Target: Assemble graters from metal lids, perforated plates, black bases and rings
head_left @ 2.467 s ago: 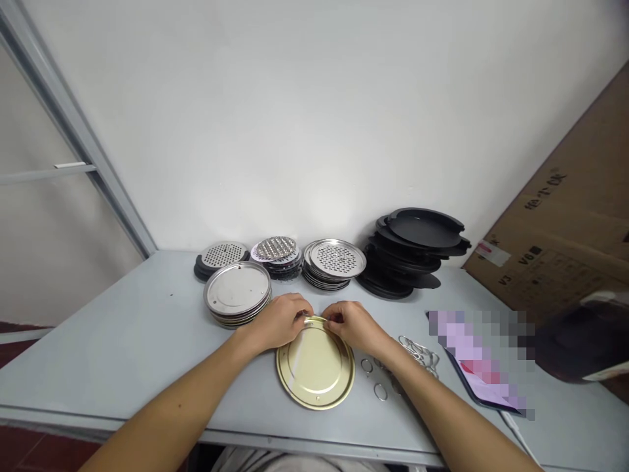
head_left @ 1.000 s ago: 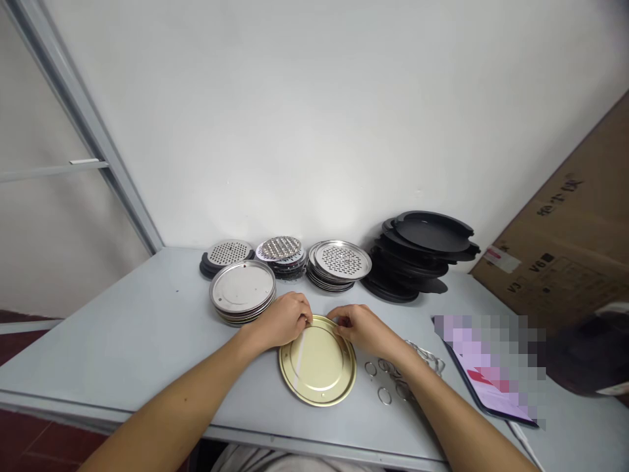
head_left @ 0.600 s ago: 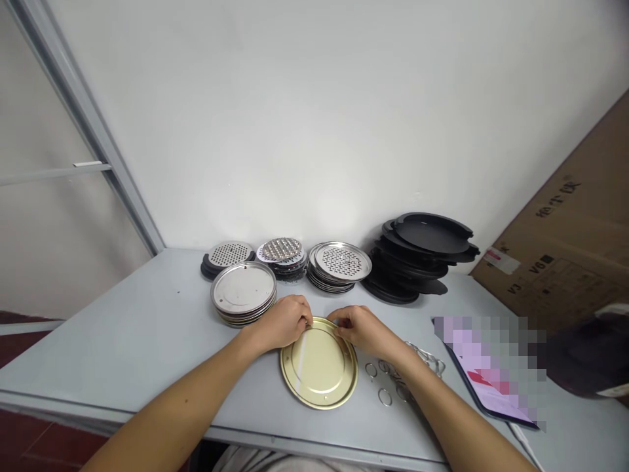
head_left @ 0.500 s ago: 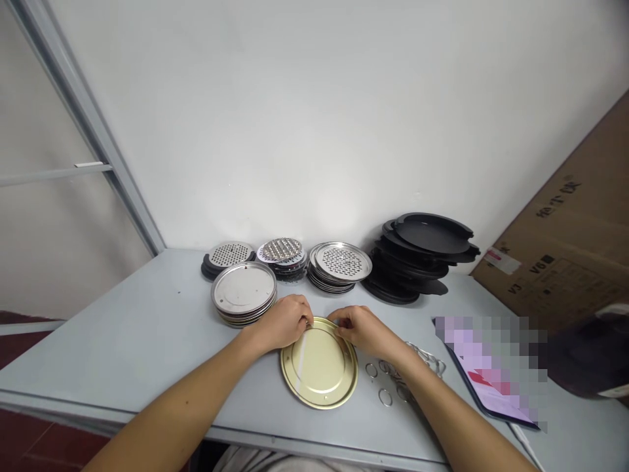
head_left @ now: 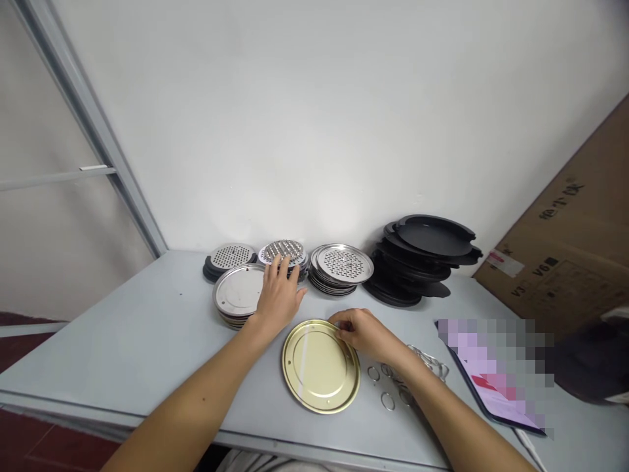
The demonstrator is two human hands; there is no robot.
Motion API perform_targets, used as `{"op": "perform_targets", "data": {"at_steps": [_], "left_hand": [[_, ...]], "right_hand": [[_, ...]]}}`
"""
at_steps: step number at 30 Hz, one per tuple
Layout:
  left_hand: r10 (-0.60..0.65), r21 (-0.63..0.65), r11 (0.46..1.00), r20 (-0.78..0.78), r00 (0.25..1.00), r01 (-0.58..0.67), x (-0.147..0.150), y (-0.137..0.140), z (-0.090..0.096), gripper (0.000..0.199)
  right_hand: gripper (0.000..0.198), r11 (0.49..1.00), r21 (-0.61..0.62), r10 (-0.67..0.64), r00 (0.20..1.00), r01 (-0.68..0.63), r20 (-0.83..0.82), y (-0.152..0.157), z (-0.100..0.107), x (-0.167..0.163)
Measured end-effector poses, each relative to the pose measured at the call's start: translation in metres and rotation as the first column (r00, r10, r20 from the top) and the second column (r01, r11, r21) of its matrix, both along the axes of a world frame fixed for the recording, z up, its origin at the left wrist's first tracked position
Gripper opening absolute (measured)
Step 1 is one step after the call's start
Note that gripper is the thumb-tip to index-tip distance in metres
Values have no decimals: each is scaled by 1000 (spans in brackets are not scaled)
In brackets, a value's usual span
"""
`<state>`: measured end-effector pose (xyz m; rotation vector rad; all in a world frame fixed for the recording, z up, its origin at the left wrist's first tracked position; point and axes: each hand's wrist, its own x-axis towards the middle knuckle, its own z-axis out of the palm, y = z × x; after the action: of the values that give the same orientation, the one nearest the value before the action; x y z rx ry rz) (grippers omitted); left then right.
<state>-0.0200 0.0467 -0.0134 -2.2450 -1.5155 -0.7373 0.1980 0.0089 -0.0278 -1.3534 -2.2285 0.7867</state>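
A round gold-coloured metal lid (head_left: 322,368) with a raised rim lies flat on the table in front of me. My right hand (head_left: 366,334) pinches its upper right rim, fingers curled and thumb at the edge. Spread open and holding nothing, my left hand (head_left: 280,296) is over the gap between the stack of silver metal lids (head_left: 236,288) and the stack of round grater discs (head_left: 283,249). Its fingertips overlap the front of the grater discs in view; whether they touch is not clear. Part of the silver stack is hidden behind this hand.
Perforated discs (head_left: 230,255) and more grater discs (head_left: 344,263) stand along the wall. A stack of black trays (head_left: 432,236) is at the back right. Metal rings (head_left: 388,400) lie by my right forearm, near a tablet (head_left: 491,387). A cardboard box (head_left: 565,229) stands right.
My left hand has let go of the gold lid's rim, moved up and away towards the grater discs, and opened. My right hand stays at the lid's rim.
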Motion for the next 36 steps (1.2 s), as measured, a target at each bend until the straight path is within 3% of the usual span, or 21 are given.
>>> {"op": "perform_targets", "data": {"at_steps": [8, 14, 21, 29, 36], "left_hand": [[95, -139, 986, -17, 995, -97, 1, 11, 0, 43], [-17, -54, 998, 43, 999, 19, -7, 32, 14, 19], [-20, 2, 1000, 159, 987, 20, -11, 45, 17, 22], [-76, 8, 997, 194, 978, 76, -7, 31, 23, 17], [-208, -52, 973, 216, 954, 224, -1, -6, 32, 17]], "right_hand": [[29, 1000, -3, -5, 1000, 5, 7, -1, 1, 0], [29, 1000, 2, -28, 1000, 28, -4, 0, -2, 1], [30, 1000, 7, -16, 1000, 16, 0, 0, -1, 2], [29, 1000, 3, -10, 1000, 10, 5, 0, -2, 2], [30, 1000, 16, 6, 1000, -6, -2, 0, 0, 1]]}}
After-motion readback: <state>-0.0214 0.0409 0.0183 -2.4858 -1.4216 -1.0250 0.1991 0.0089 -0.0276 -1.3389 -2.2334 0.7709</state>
